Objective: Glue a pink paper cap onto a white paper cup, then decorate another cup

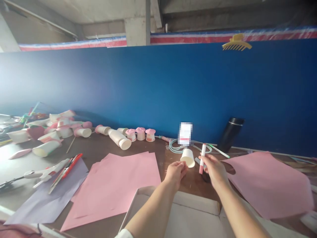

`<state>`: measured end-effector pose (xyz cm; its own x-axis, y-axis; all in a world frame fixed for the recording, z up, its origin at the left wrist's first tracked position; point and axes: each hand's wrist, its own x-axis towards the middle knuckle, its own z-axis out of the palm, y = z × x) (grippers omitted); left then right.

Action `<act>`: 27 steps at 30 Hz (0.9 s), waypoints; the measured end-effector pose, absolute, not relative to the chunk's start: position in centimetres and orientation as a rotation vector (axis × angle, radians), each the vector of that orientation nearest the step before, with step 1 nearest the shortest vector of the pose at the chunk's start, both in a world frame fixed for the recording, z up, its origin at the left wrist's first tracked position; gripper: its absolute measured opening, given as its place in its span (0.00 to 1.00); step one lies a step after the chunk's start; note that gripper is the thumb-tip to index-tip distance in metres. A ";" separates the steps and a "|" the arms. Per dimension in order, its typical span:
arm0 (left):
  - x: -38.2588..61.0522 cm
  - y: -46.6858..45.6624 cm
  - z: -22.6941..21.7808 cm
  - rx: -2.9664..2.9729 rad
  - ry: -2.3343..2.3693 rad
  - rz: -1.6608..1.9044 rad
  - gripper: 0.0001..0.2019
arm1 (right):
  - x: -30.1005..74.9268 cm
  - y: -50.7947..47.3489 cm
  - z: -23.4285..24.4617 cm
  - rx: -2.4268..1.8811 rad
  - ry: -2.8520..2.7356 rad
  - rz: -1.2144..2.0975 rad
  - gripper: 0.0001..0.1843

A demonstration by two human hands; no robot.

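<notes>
A white paper cup (188, 157) is tipped with its pale base toward me, and my left hand (175, 172) has its fingers closed at the cup's lower left edge. Between the thumb and fingers of my right hand (215, 169) stands a white marker (202, 159) with red-pink ends, held nearly upright just right of the cup. Behind the right hand lies a slim white pen with green ends (219, 150). Below both forearms is an open white cardboard box (193, 215).
Pink paper sheets (121, 185) lie left, another pink sheet (269, 185) right. A utility knife (65, 172) and a glue gun (47, 172) rest on purple paper (49, 206). Decorated cups (140, 134), a black bottle (230, 134) and coiled cable (174, 147) stand along the blue partition (148, 89).
</notes>
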<state>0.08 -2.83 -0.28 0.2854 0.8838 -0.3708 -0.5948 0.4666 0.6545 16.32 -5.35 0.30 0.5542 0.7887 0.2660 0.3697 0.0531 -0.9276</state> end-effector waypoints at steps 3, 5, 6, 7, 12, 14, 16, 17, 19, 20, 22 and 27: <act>0.1 -3.0 -0.4 0.570 0.891 1.034 0.08 | 16.1 -6.2 0.4 -1.576 -0.969 0.548 0.29; 0.0 -3.0 -0.5 0.709 0.996 1.068 0.09 | 16.1 -6.7 0.6 -1.546 -1.005 0.541 0.31; 0.0 -3.0 -0.6 0.801 1.042 1.087 0.09 | 16.0 -6.9 0.7 -1.544 -1.030 0.530 0.32; -0.1 -3.1 -0.6 0.877 1.066 1.108 0.09 | 15.9 -7.1 0.8 -1.548 -1.063 0.536 0.32; -1.0 -2.7 0.1 0.862 0.960 1.223 0.12 | 14.8 -7.6 1.2 -1.537 -1.300 0.535 0.28; -1.4 -2.4 0.4 0.843 0.898 1.246 0.17 | 14.4 -7.5 1.0 -1.524 -1.405 0.506 0.26; -1.8 -2.1 0.4 0.833 0.864 1.244 0.21 | 14.1 -7.4 0.7 -1.500 -1.471 0.471 0.24; -1.9 -2.0 0.4 0.836 0.850 1.239 0.23 | 14.0 -7.4 0.5 -1.488 -1.491 0.452 0.23; -2.1 -1.9 0.1 0.846 0.822 1.225 0.25 | 14.0 -7.2 -0.1 -1.481 -1.527 0.417 0.22; -2.1 -1.8 0.0 0.852 0.805 1.218 0.26 | 14.1 -7.1 -0.3 -1.486 -1.545 0.402 0.22; -2.1 -1.8 -0.2 0.860 0.779 1.202 0.28 | 14.2 -7.1 -0.8 -1.505 -1.583 0.374 0.21; -2.0 -1.8 0.1 0.884 0.793 1.175 0.26 | 14.0 -7.4 -0.5 -1.618 -1.638 0.322 0.20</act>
